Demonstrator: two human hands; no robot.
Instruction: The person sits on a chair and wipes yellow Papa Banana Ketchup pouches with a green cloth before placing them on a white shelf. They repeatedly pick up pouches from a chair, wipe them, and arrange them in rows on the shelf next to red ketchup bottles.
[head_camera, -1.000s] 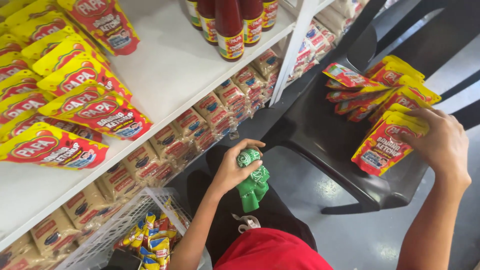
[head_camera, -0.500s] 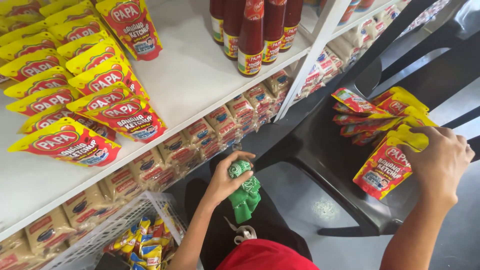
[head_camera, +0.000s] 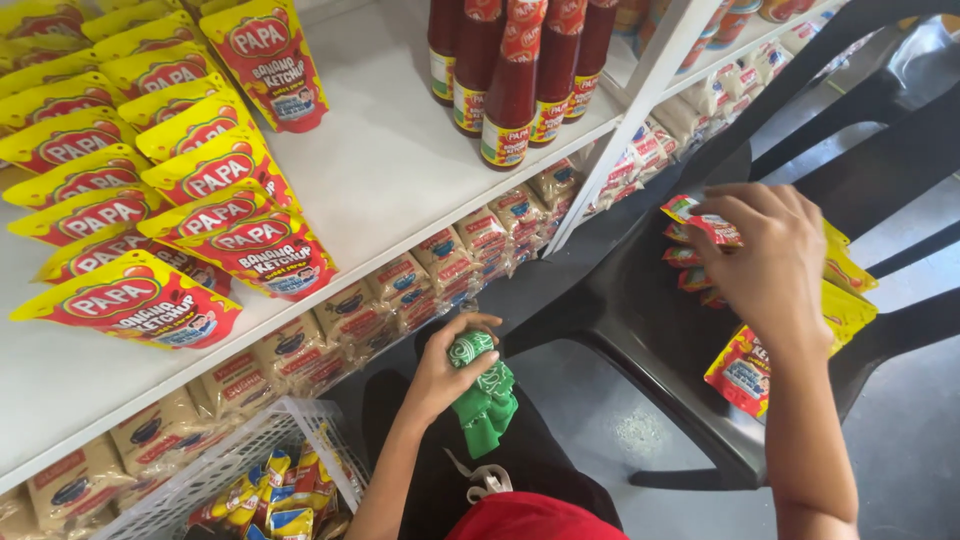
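Left: a white shelf (head_camera: 400, 170) carries rows of yellow-and-red ketchup pouches (head_camera: 215, 175) lying overlapped, with tall red sauce bottles (head_camera: 515, 90) standing further along; beneath it a lower tier holds small tan packets (head_camera: 400, 290), and a white wire basket (head_camera: 215, 455) of mixed sachets sits at floor level. Centre: the left hand (head_camera: 440, 375) is low, near the lap, fingers clenched around a crumpled green cloth (head_camera: 485, 395) whose loose end hangs below the fist. Right: the right hand (head_camera: 770, 260) reaches over a black plastic chair (head_camera: 640, 330), fingers curled down onto a stack of red-and-yellow pouches (head_camera: 745, 375) lying on the seat; the fingertips pinch the top edge of one pouch (head_camera: 705, 220), so the hand is grasping that pouch rather than lying loose on the pile. Judgement: to lift one pouch cleanly, the pinch is best kept on the sealed upper edge of the uppermost pouch alone, drawn upward and away from the stack so neighbours are not dragged off the seat; the cloth-holding hand should stay clear of the path toward the shelf
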